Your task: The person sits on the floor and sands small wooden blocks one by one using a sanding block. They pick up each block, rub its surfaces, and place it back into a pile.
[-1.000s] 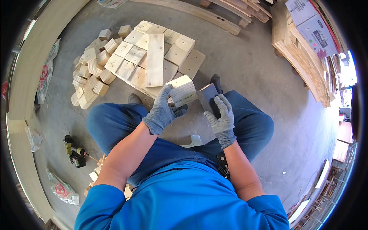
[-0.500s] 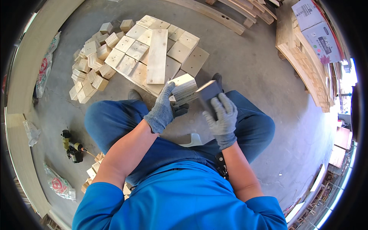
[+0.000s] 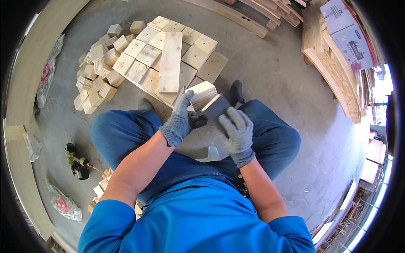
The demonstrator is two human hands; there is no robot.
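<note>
Both my hands wear grey knitted gloves and are raised between my knees. My left hand (image 3: 180,121) grips a pale, layered wooden block (image 3: 202,92) by its left side, thumb near the top. In my right hand (image 3: 237,135) is a dark-faced sanding block (image 3: 217,108) with a pale wooden edge, slightly blurred. It lies against or very close to the wooden block's right face; I cannot tell whether they touch. Just beyond the hands, a plain board (image 3: 171,63) rests across square wooden blocks (image 3: 202,44) set side by side.
A heap of loose wooden blocks (image 3: 98,67) lies at the far left. A nail gun (image 3: 76,162) and a plastic bag (image 3: 64,203) are on the floor to my left. Stacked lumber (image 3: 327,69) with a cardboard box (image 3: 349,38) stands at the far right.
My right hand has moved left with the sanding block, bringing it up to the wooden block. My left hand keeps its hold almost unmoved.
</note>
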